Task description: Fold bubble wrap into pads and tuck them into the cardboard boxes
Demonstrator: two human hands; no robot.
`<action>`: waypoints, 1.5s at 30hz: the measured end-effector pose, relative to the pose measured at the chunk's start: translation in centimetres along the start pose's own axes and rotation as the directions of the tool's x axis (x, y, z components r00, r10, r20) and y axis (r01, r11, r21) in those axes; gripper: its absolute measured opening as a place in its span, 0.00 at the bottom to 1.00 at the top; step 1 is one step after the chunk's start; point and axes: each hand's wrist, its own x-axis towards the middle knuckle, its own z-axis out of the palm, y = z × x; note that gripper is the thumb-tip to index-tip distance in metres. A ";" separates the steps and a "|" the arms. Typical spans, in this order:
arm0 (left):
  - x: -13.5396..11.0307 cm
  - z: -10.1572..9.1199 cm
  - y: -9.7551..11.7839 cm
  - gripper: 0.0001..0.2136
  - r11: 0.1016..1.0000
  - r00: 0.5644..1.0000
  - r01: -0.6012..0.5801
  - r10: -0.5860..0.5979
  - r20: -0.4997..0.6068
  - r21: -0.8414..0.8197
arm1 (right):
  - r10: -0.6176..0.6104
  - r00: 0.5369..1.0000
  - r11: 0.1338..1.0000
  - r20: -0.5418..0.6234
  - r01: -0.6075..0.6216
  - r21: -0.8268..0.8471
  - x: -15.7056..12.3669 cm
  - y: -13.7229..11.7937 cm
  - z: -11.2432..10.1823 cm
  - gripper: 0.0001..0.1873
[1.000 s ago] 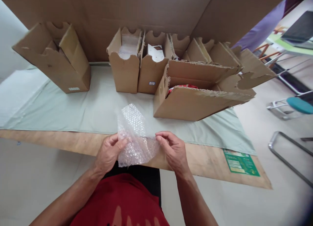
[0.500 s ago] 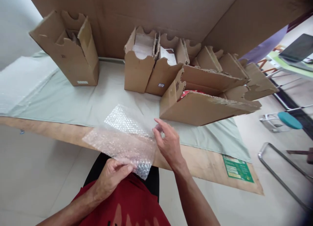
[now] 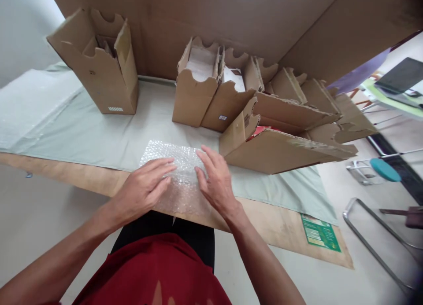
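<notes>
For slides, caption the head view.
Bare left hand and right hand over clear bubble-wrap sheet, brown cardboard boxes beyond.

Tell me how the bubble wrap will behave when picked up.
The bubble wrap will probably feel light: it is mostly clear plastic bubbles. Being a thin sheet, it may sag if lifted by one corner. Its shiny surface might slide over the cloth.
</notes>
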 end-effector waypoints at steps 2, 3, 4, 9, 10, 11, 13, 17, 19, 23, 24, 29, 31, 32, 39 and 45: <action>2.2 1.9 -1.9 0.23 0.959 0.992 -0.115 0.096 0.088 0.257 | -0.010 0.990 1.000 0.142 0.012 -0.010 0.4 -0.3 1.5 0.27; 3.0 2.8 -3.0 0.25 0.920 0.984 -0.150 0.103 0.146 0.363 | -0.003 0.977 1.000 0.213 0.009 -0.029 0.5 -0.3 2.3 0.28; 3.5 3.6 -3.9 0.27 0.874 0.977 -0.173 0.094 0.193 0.453 | 0.010 0.961 0.999 0.275 0.005 -0.053 0.5 -0.1 3.0 0.29; 2.9 4.5 -5.7 0.31 0.661 0.963 -0.215 0.023 0.267 0.719 | 0.076 0.920 0.988 0.385 -0.017 -0.156 -0.8 1.3 3.8 0.32; 2.7 4.3 -5.6 0.31 0.635 0.964 -0.209 0.007 0.264 0.743 | 0.088 0.919 0.985 0.383 -0.024 -0.168 -1.2 1.5 3.6 0.32; 2.4 4.0 -5.4 0.32 0.618 0.965 -0.200 -0.008 0.261 0.760 | 0.098 0.920 0.983 0.380 -0.031 -0.178 -1.6 1.6 3.4 0.33; 2.1 3.6 -5.0 0.32 0.602 0.968 -0.183 -0.030 0.251 0.777 | 0.117 0.923 0.979 0.366 -0.046 -0.196 -2.3 1.8 2.9 0.34; 1.5 2.6 -5.4 0.34 0.592 0.977 -0.139 -0.047 0.206 0.794 | 0.154 0.937 0.971 0.314 -0.085 -0.223 -3.9 2.3 2.3 0.34; 0.8 1.8 -6.0 0.35 0.582 0.983 -0.116 -0.050 0.179 0.805 | 0.161 0.945 0.970 0.284 -0.099 -0.222 -5.0 2.8 1.9 0.33; -1.2 -0.3 -7.0 0.32 0.610 0.991 -0.106 0.000 0.134 0.785 | 0.094 0.980 0.988 0.176 -0.071 -0.134 -7.9 4.4 0.3 0.25; -1.8 -0.9 -7.1 0.31 0.633 0.991 -0.120 0.034 0.128 0.765 | 0.063 0.990 0.995 0.126 -0.052 -0.090 -8.8 4.7 -0.2 0.21; -4.1 -2.3 -6.8 0.30 0.722 0.960 -0.279 0.211 0.182 0.634 | -0.082 0.994 0.996 0.070 0.081 0.026 -11.4 4.4 -2.8 0.17; -4.4 -2.2 -6.8 0.31 0.726 0.952 -0.306 0.236 0.196 0.615 | -0.147 0.975 0.989 0.164 0.146 0.021 -11.1 3.5 -3.0 0.19; -4.4 -2.1 -6.8 0.30 0.730 0.951 -0.308 0.238 0.197 0.610 | -0.183 0.962 0.983 0.200 0.182 0.024 -10.7 3.1 -2.9 0.19; -4.6 -3.6 -7.3 0.29 0.847 0.965 -0.227 0.131 0.225 0.481 | -0.260 0.965 0.936 0.036 0.243 0.256 -7.9 1.6 -0.6 0.10; -4.4 -6.4 -5.9 0.38 0.949 0.961 -0.003 -0.084 0.263 0.316 | 0.319 0.938 0.679 0.133 -0.324 0.659 -7.5 1.3 -2.0 0.08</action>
